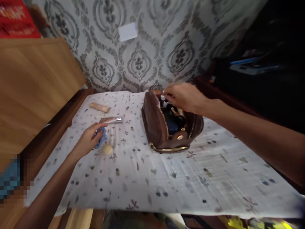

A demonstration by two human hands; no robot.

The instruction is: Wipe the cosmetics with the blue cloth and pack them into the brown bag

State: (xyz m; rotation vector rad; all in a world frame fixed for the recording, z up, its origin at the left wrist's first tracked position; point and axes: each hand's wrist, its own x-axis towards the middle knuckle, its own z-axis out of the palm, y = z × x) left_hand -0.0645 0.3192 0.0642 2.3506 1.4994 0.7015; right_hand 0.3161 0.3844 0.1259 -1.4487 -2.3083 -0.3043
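An unzipped brown toiletry bag (pixel 154 122) stands on the patterned white cloth, packed with small items, among them a dark blue one (pixel 171 126). Over its back end is my right hand (pixel 184 97), fingers pinched on a small white-capped item (pixel 163 96), whose lower part is hidden in the bag. To the left, my left hand (pixel 89 140) is closed around a crumpled blue cloth (pixel 102 136) low over the table. Close to it lie a shiny pinkish tube (pixel 111 120), a clear slim tube (pixel 112 136) and a round cream-coloured piece (pixel 107 149). Farther back rests a beige tube (pixel 99 107).
A white cloth with small prints (pixel 143 184) covers the table. Behind it rises a patterned wall (pixel 143 57) with a white card (pixel 128 31). A wooden panel (pixel 35 86) borders the left; dark furniture (pixel 257 89) borders the right.
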